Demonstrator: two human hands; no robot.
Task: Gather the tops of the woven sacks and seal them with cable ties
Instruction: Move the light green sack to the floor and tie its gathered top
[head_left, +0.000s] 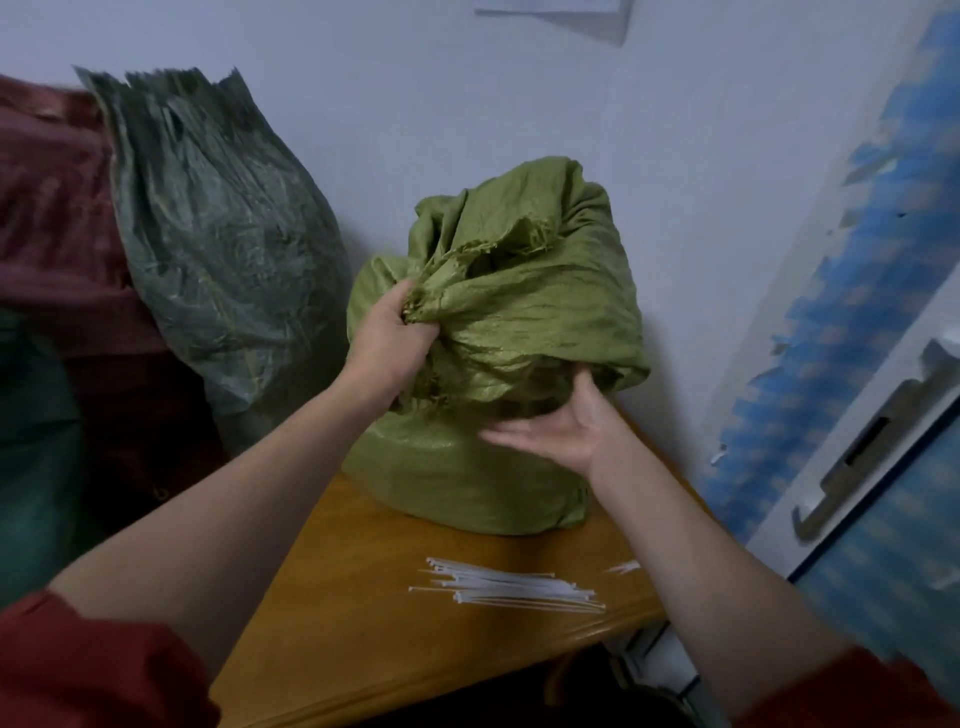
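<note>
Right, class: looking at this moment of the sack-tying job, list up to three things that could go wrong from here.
1. The left hand grips only part of the top of the light green sack; the rest droops above the open right hand, so a tie might miss some fabric.
2. The cable ties lie on the table, away from both hands; reaching for one may loosen the gather.

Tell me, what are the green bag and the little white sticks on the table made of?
The green sack looks like woven plastic: faint weave lines, a slight sheen, stiff crinkles and frayed threads at its open edge. The white sticks are cable ties, probably smooth plastic: thin, straight strips with small heads.
</note>
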